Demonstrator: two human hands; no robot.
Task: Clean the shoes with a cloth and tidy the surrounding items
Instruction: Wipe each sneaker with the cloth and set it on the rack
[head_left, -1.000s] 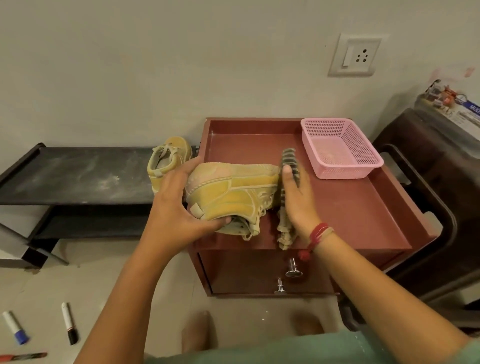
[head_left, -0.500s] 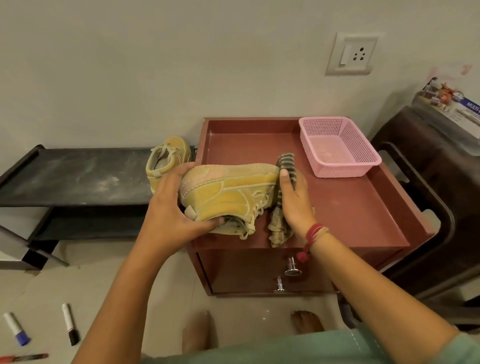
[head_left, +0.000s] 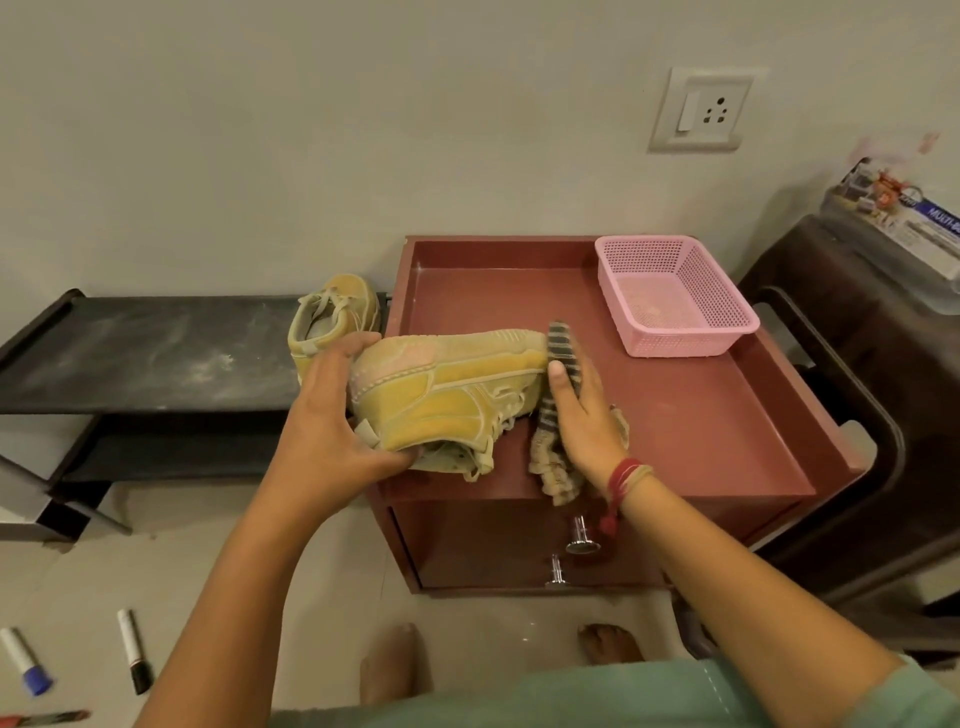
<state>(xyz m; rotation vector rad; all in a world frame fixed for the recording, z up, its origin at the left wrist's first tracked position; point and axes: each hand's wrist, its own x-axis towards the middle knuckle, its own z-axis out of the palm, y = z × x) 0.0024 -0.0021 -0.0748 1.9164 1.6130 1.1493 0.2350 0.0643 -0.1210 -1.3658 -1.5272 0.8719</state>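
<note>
A dusty yellow shoe (head_left: 447, 395) lies on its side above the front left of the red cabinet top (head_left: 701, 431). My left hand (head_left: 332, 421) grips its heel end. My right hand (head_left: 582, 410) presses a striped cloth (head_left: 563, 348) against the shoe's toe; the cloth's frilled end (head_left: 553, 473) hangs below the hand near the cabinet's front edge. The second yellow shoe (head_left: 332, 317) stands upright on the right end of the dark low shelf (head_left: 145, 353), just left of the cabinet.
An empty pink basket (head_left: 675, 296) sits at the cabinet's back right. Two chrome knobs (head_left: 582, 535) stick out of the drawer front. Markers (head_left: 135, 649) lie on the floor at lower left. A dark stand (head_left: 857, 364) with a box is at the right. My bare feet are below.
The shoe has tilted slightly with its toe end higher, and my right hand with the cloth has slid along the toe. The left hand keeps its grip.
</note>
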